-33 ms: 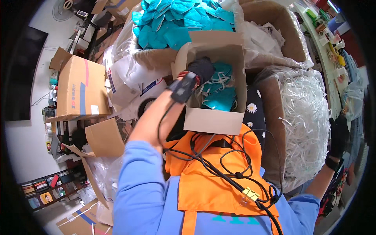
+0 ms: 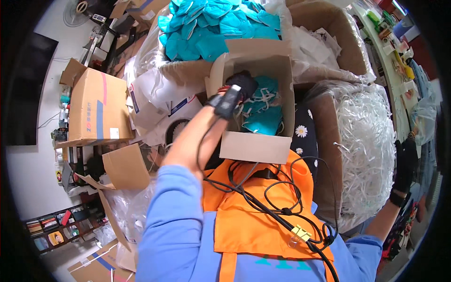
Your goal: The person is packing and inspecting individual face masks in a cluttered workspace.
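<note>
My left hand [image 2: 237, 91], in a black glove with a small device strapped at the wrist, reaches into a small open cardboard box [image 2: 256, 146] in front of my chest. Teal face masks [image 2: 263, 113] with white ear loops lie in this box, and the fingers rest on them at the box's left side. Whether the fingers grip a mask is hidden. My right hand [image 2: 405, 164], also in a black glove, is stretched far out to the right, beyond a large box of white strips [image 2: 371, 141]. Its fingers are too dark and small to read.
A large heap of teal masks [image 2: 211, 26] fills a plastic-lined box behind the small one. A closed brown carton [image 2: 96, 110] and loose cardboard flaps [image 2: 124, 167] lie on the left. Black cables [image 2: 277, 207] run over my orange vest. A cluttered shelf [image 2: 394, 42] stands at the right.
</note>
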`<state>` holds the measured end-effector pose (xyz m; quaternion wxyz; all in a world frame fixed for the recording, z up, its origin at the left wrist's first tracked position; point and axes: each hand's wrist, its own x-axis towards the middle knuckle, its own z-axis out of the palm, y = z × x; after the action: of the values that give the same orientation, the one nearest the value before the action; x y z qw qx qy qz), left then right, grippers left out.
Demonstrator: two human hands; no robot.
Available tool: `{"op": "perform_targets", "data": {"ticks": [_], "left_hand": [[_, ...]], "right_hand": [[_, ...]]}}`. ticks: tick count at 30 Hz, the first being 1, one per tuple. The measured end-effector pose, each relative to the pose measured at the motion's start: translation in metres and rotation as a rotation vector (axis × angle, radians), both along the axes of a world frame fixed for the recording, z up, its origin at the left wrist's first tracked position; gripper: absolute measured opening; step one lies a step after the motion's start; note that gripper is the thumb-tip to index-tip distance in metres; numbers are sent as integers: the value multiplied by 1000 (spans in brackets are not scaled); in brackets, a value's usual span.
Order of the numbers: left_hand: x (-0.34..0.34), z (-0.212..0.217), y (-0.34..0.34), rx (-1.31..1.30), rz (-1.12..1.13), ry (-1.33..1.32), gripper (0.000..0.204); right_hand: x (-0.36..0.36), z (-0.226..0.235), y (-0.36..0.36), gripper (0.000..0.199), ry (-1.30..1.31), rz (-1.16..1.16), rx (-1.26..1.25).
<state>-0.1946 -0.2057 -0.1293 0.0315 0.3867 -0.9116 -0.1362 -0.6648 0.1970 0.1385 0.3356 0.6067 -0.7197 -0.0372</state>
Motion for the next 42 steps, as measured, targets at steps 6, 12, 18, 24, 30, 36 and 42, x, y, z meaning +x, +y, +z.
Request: {"op": "perform_targets", "data": {"ticks": [6, 12, 18, 24, 30, 36, 42], "left_hand": [[-58, -3, 40, 187, 2, -287, 33], [-61, 1, 47, 193, 24, -333, 31], [-57, 7, 53, 196, 30, -344, 30], [-52, 14, 55, 191, 31, -339, 29], [-47, 24, 62, 181, 17, -313, 27], [-47, 62, 61, 156, 17, -150, 26], [-33, 126, 78, 8, 283, 277, 26]], "right_hand": [[68, 13, 1, 17, -599, -268, -36], [102, -5, -9, 12, -778, -243, -86], [128, -13, -23, 11, -922, -154, -61], [141, -27, -27, 10, -985, -110, -39], [163, -34, -38, 12, -993, 0, -42], [175, -30, -51, 13, -973, 68, -13], [196, -42, -82, 17, -1034, 205, -67]]}}
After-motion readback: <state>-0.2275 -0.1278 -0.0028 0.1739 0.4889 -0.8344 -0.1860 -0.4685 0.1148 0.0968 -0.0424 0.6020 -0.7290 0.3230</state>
